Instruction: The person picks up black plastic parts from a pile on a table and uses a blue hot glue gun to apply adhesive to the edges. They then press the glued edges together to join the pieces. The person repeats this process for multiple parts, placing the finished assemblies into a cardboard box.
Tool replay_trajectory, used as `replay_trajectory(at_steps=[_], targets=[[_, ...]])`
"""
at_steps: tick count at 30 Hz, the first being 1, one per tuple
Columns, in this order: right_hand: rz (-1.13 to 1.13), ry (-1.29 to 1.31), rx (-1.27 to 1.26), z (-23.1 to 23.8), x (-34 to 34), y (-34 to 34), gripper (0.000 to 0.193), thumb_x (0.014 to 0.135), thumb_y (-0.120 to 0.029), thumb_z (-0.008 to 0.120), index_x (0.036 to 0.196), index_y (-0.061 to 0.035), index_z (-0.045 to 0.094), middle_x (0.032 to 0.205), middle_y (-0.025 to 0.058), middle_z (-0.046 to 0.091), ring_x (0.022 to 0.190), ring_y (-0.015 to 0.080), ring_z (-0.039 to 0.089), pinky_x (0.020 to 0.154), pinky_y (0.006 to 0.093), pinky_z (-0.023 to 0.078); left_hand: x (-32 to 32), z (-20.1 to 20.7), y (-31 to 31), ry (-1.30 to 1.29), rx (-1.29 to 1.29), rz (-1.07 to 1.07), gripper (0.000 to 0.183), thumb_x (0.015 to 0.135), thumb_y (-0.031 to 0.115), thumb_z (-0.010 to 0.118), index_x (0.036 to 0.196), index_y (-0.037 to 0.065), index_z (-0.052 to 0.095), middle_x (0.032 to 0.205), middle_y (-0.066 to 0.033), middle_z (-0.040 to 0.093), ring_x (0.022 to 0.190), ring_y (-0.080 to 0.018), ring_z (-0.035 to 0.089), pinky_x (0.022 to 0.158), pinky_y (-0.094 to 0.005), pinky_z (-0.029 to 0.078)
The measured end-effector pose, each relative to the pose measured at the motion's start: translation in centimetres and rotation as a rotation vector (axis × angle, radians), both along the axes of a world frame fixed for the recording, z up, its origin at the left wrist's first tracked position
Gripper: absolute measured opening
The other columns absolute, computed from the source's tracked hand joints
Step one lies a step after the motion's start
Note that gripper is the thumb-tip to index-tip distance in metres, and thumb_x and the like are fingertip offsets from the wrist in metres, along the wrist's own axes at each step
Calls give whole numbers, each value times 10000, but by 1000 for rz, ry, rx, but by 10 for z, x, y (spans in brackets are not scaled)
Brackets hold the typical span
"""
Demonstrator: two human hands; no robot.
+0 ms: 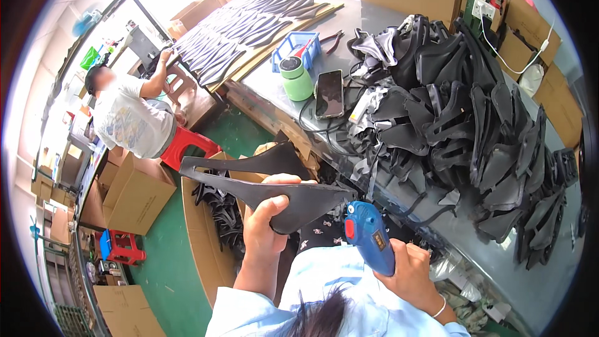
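My left hand [267,218] grips a black bicycle saddle piece [299,203], thumb on the near face and fingers behind it. The piece is flat, with a long slot toward its left end and a narrow tip at the right. My right hand [409,274] is wrapped round the lower handle of a blue handheld power tool [374,237] with a red button. The tool's head meets or lies very close to the saddle piece's right tip; its working end is too small to make out.
A large pile of black saddle pieces [449,106] covers the right of the metal table [499,281]. Beyond stand a green bottle [296,79], a phone [329,94], a blue basket [288,47] and pliers [335,42]. A carton [203,256] is below; a person [134,112] sits at left.
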State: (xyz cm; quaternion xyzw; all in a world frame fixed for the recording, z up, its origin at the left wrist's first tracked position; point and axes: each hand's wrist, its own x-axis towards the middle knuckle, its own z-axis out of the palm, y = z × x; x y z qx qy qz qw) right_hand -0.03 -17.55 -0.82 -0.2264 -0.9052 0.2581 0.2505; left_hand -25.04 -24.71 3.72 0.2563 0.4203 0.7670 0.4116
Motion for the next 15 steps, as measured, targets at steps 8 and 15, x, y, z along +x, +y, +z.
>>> replay_trajectory(at_steps=[8,15], targets=[[-1,-23,23,-1,-5,-3,638,547,-142,818,1054,18,467,689,119,581,568,292,565,547,385,423,-2,15,-1,135,-122,-141,324,758,53,566,1058,-68,576,1020,-187,636,956,-215,619,859,-318,486],[12,-29,5,-10,-15,-8,604,553,-141,813,1031,23,483,694,132,583,564,303,567,542,386,433,-6,-13,-11,282,-346,-68,283,792,66,621,1054,-27,567,1004,-88,622,946,-143,587,848,-291,463]])
